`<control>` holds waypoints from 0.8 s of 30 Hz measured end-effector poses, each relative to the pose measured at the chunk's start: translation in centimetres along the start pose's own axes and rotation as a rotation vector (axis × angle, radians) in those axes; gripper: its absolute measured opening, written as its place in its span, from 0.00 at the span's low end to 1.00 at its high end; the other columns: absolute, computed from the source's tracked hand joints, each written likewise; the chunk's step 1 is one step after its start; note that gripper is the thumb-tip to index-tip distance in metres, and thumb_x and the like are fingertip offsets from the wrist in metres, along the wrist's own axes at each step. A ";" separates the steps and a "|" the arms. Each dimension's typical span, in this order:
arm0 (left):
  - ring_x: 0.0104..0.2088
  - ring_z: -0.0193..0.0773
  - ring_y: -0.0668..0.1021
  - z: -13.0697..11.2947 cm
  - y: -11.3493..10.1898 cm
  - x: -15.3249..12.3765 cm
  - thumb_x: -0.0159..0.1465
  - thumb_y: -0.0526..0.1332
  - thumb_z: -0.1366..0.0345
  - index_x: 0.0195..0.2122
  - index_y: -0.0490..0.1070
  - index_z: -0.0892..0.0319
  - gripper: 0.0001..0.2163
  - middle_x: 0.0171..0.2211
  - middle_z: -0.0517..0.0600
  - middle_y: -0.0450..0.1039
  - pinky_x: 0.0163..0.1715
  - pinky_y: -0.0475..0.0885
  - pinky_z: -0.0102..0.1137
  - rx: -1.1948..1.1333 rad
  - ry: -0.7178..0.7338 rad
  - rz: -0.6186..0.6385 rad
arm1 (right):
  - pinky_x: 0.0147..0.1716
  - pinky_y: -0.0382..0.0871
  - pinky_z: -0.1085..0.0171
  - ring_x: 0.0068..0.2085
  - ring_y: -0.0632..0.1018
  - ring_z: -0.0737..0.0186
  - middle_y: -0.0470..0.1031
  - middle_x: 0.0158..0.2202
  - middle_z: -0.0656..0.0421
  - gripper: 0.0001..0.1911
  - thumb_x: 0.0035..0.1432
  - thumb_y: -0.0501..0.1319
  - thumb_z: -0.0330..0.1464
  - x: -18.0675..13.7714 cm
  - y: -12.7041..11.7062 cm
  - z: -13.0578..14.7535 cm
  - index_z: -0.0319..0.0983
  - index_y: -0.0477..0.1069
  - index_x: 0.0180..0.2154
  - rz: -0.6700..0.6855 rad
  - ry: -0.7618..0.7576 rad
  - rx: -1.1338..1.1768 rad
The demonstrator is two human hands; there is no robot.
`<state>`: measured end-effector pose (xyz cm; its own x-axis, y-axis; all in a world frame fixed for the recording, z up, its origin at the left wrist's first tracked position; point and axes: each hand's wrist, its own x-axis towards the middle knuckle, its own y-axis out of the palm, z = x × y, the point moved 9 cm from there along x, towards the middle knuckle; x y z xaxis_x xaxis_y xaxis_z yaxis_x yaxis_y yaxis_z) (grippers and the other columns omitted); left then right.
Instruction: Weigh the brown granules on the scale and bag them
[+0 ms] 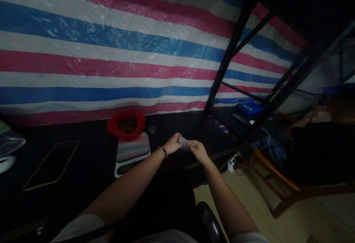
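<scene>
Between my two hands, above the front part of the black table (183,123), is a small translucent plastic bag (184,144). My left hand (173,144) pinches its left end, where a pinkish patch shows. The fingers of my right hand (198,150) are closed on its right side. What the bag contains is too dim to make out. To the left of my hands lies a white kitchen scale (133,149). Behind it a red plastic bag (113,125) stands open, with small brown pieces (127,125) inside. A small clear cup (152,129) sits beside the red bag.
A tablet (52,165) lies at the left, near a white rounded object (7,163). Striped sheeting (111,65) hangs behind the table. Dark metal bars (226,60) slant at the right. Beyond them a person (318,150) sits on a wooden chair (277,176), near a power strip (231,164).
</scene>
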<state>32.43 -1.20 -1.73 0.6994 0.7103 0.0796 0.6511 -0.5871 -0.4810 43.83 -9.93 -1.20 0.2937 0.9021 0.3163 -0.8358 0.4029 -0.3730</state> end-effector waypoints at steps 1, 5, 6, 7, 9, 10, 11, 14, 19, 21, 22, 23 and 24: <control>0.34 0.33 0.73 0.0 -0.3 -0.1 0.51 0.60 0.74 0.44 0.65 0.61 0.17 0.34 0.47 0.71 0.36 0.69 0.28 -0.012 0.016 -0.029 | 0.39 0.70 0.59 0.37 0.77 0.57 0.77 0.35 0.55 0.12 0.51 0.60 0.37 -0.1 -0.1 0.2 0.37 0.75 0.36 0.001 0.000 0.016; 0.42 0.37 0.74 -0.6 -1.1 -0.7 0.54 0.60 0.71 0.49 0.65 0.59 0.19 0.42 0.50 0.72 0.44 0.68 0.30 -0.044 0.105 -0.067 | 0.35 0.70 0.61 0.33 0.76 0.59 0.77 0.33 0.55 0.13 0.51 0.60 0.37 -0.3 -0.4 0.3 0.37 0.75 0.37 0.023 0.009 -0.044; 0.44 0.38 0.74 -0.7 -1.2 -0.9 0.54 0.60 0.71 0.51 0.64 0.59 0.22 0.45 0.52 0.71 0.46 0.67 0.31 -0.011 0.105 -0.070 | 0.33 0.69 0.62 0.32 0.76 0.60 0.76 0.32 0.56 0.14 0.50 0.61 0.38 -0.4 -0.5 0.2 0.36 0.75 0.36 0.037 0.014 -0.101; 0.46 0.39 0.73 -0.7 -1.3 -1.1 0.54 0.61 0.71 0.53 0.62 0.58 0.24 0.48 0.53 0.70 0.48 0.67 0.32 0.034 0.090 -0.073 | 0.31 0.69 0.63 0.30 0.75 0.61 0.76 0.30 0.57 0.14 0.48 0.63 0.38 -0.5 -0.5 0.1 0.36 0.75 0.35 0.053 0.016 -0.159; 0.49 0.42 0.73 -0.5 -1.4 -1.4 0.53 0.62 0.70 0.58 0.58 0.59 0.30 0.51 0.55 0.69 0.49 0.66 0.33 0.127 0.029 -0.066 | 0.30 0.68 0.64 0.29 0.74 0.62 0.75 0.29 0.58 0.14 0.46 0.65 0.38 -0.7 -0.4 0.0 0.36 0.75 0.34 0.087 0.000 -0.238; 0.49 0.43 0.73 -0.4 -1.4 -1.5 0.52 0.63 0.69 0.59 0.56 0.60 0.32 0.51 0.56 0.68 0.49 0.66 0.33 0.165 -0.008 -0.055 | 0.30 0.68 0.65 0.30 0.74 0.62 0.75 0.30 0.58 0.14 0.46 0.65 0.38 -0.8 -0.3 0.0 0.36 0.74 0.34 0.102 -0.013 -0.249; 0.49 0.44 0.73 -0.3 -1.3 -1.6 0.51 0.64 0.69 0.60 0.54 0.60 0.35 0.51 0.56 0.68 0.49 0.66 0.33 0.198 -0.038 -0.038 | 0.31 0.68 0.65 0.31 0.74 0.62 0.75 0.31 0.58 0.15 0.45 0.65 0.38 -0.9 -0.2 0.1 0.36 0.74 0.35 0.113 -0.027 -0.249; 0.50 0.47 0.72 -0.7 -0.7 -1.8 0.47 0.66 0.69 0.61 0.54 0.59 0.38 0.52 0.56 0.68 0.49 0.65 0.33 0.283 -0.065 0.041 | 0.33 0.68 0.64 0.33 0.74 0.61 0.75 0.32 0.57 0.14 0.45 0.66 0.39 -1.1 0.3 0.4 0.37 0.74 0.33 0.148 -0.074 -0.272; 0.45 0.44 0.74 -1.5 0.0 -1.9 0.47 0.65 0.66 0.53 0.63 0.58 0.30 0.45 0.52 0.72 0.43 0.68 0.31 0.267 0.021 0.093 | 0.34 0.68 0.63 0.33 0.74 0.60 0.74 0.32 0.57 0.14 0.46 0.66 0.40 -1.2 0.4 0.7 0.38 0.74 0.33 0.155 -0.104 -0.300; 0.40 0.40 0.75 -1.8 0.1 -1.9 0.48 0.64 0.67 0.48 0.68 0.59 0.23 0.40 0.50 0.74 0.39 0.69 0.29 0.204 0.073 0.113 | 0.34 0.68 0.64 0.34 0.74 0.60 0.74 0.32 0.57 0.12 0.49 0.64 0.39 -1.3 0.5 0.9 0.38 0.74 0.32 0.169 -0.105 -0.258; 0.38 0.38 0.75 -2.0 0.2 -2.0 0.49 0.64 0.68 0.45 0.69 0.59 0.20 0.38 0.49 0.74 0.37 0.69 0.28 0.177 0.099 0.124 | 0.35 0.68 0.64 0.34 0.74 0.60 0.74 0.32 0.57 0.11 0.50 0.62 0.39 -1.3 0.5 1.1 0.38 0.74 0.31 0.182 -0.107 -0.230; 0.36 0.37 0.75 -2.1 0.1 -2.1 0.50 0.64 0.67 0.42 0.70 0.60 0.17 0.36 0.49 0.74 0.36 0.68 0.28 0.158 0.120 0.127 | 0.34 0.67 0.64 0.34 0.74 0.61 0.74 0.31 0.57 0.10 0.51 0.61 0.38 -1.3 0.5 1.3 0.38 0.74 0.30 0.190 -0.105 -0.204; 0.34 0.36 0.74 -2.2 -0.1 -2.2 0.51 0.64 0.66 0.40 0.70 0.61 0.14 0.34 0.48 0.73 0.34 0.68 0.27 0.145 0.131 0.120 | 0.33 0.67 0.65 0.33 0.74 0.61 0.74 0.30 0.57 0.10 0.52 0.60 0.38 -1.4 0.4 1.5 0.38 0.74 0.28 0.187 -0.093 -0.180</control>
<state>31.51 -3.57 0.07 0.8077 0.5766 0.1229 0.5185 -0.5956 -0.6135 42.39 -11.22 -0.54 0.0911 0.9488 0.3025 -0.7731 0.2589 -0.5791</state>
